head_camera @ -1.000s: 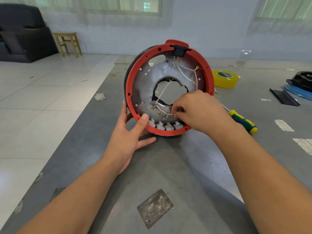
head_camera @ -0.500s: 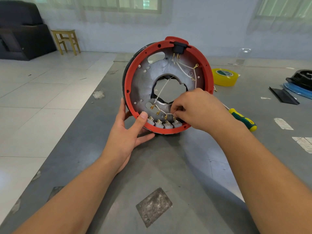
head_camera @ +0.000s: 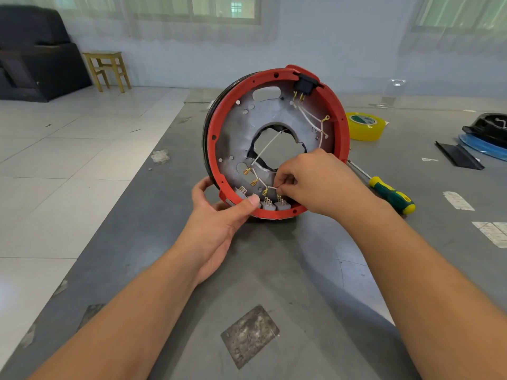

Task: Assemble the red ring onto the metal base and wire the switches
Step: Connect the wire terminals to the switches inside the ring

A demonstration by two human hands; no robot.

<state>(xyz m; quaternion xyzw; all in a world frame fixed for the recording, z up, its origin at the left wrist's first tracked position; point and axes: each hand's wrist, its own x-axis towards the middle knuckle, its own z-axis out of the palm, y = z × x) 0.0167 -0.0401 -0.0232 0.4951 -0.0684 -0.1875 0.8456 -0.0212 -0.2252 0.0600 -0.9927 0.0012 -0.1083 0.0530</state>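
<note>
The red ring (head_camera: 211, 138) sits around the grey metal base (head_camera: 241, 133), and the assembly stands tilted on its edge on the grey floor mat. Several grey switches (head_camera: 270, 205) line the ring's bottom inside. White wires (head_camera: 267, 145) with brass terminals cross the base. A black switch (head_camera: 304, 85) sits at the top. My left hand (head_camera: 219, 215) grips the ring's lower left edge, thumb over the switches. My right hand (head_camera: 315, 179) pinches a white wire just above the switches.
A green-and-yellow screwdriver (head_camera: 391, 194) lies right of the ring. A yellow tape roll (head_camera: 365, 126) sits behind it. Black and blue parts (head_camera: 485, 135) rest at the far right. A wooden stool (head_camera: 107, 69) and a dark sofa (head_camera: 33, 50) stand at the back left.
My left thumb has slid onto the left switches and the hand now clasps the ring's lower edge. The right hand stays pinching the wire, shifted slightly.
</note>
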